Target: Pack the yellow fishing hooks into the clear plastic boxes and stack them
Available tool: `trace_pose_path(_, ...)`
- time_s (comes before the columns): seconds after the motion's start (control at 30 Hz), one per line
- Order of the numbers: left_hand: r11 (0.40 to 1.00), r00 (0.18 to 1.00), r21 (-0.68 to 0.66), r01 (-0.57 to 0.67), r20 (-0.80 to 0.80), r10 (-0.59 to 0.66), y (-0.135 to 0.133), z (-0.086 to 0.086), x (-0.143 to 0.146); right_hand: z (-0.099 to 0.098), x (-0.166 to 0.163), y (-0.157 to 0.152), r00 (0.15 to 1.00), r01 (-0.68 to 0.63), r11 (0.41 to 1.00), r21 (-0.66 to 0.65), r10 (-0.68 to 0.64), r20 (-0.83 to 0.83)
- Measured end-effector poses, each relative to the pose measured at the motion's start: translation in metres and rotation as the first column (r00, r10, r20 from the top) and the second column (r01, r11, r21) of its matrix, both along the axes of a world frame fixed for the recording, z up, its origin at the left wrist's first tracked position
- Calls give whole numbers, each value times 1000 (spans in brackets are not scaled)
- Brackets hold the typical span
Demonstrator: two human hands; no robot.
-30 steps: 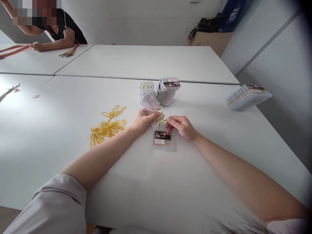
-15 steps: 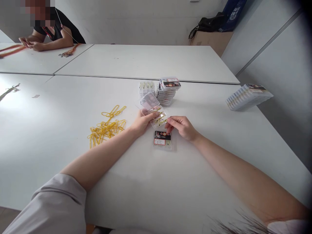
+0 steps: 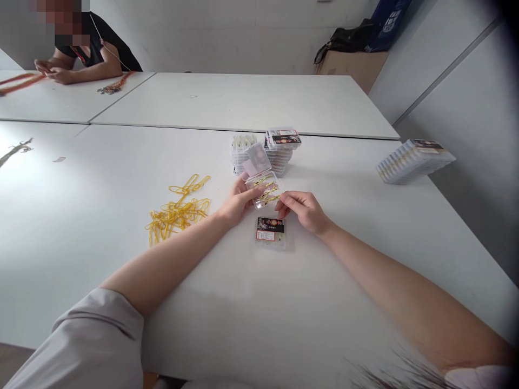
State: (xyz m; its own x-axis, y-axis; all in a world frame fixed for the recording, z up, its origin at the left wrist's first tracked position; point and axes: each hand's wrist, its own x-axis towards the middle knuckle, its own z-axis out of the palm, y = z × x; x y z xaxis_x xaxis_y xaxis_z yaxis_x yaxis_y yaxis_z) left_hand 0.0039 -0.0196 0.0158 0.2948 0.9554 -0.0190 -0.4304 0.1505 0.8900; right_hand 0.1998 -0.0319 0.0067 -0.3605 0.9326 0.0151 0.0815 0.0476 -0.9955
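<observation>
My left hand [image 3: 237, 201] holds a small clear plastic box [image 3: 248, 186] tilted, with its thumb over the contents and fingers behind. The box's clear lid [image 3: 258, 159] stands open on the far side. Several thin yellow-green corded pieces [image 3: 265, 183] lie inside in rows; their exact kind is too small to tell. At the box's right edge, my right hand [image 3: 305, 209] pinches the end of one such piece between thumb and forefinger. Just below the hands, a closed clear box with a black, white and red label [image 3: 271, 227] lies on the table.
Stacked clear boxes [image 3: 283, 139] stand behind my hands, and another leaning stack [image 3: 413, 162] is at right. Tangled yellow cords [image 3: 178, 213] lie left. Across the white tables [image 3: 243, 102], a person [image 3: 97, 54] sits with orange cords [image 3: 22, 82]. A carton [image 3: 351, 67] holds bags.
The box in my left hand has turned more upright, and its lid has swung up and to the right. My right hand remains near the same edge, having moved only slightly.
</observation>
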Motion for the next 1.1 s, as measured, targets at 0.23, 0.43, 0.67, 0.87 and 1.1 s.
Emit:
trace_pose_path(0.23, 1000, 997, -5, -9, -71, 8, -3, 3, 2, -3, 2, 0, 999, -33, 999, 24, 32, 31)
trace_pose_path(0.43, 1000, 999, -12, 1, -36, -2, -2, 4, 4, -3, 2, -1, 998, -47, 998, 34, 45, 40)
trace_pose_path(0.67, 999, 998, -33, -19, -54, 17, -4, 7, 5, -5, 2, 0, 998, -52, 998, 36, 51, 31)
trace_pose_path(0.87, 1000, 999, -11, -2, -51, 2, -3, 6, 5, -4, 2, -1, 998, -51, 998, 37, 50, 31)
trace_pose_path(1.1, 1000, 998, -5, 1, -62, -1, -2, 4, 4, -3, 1, -1, 999, -46, 998, 35, 45, 24)
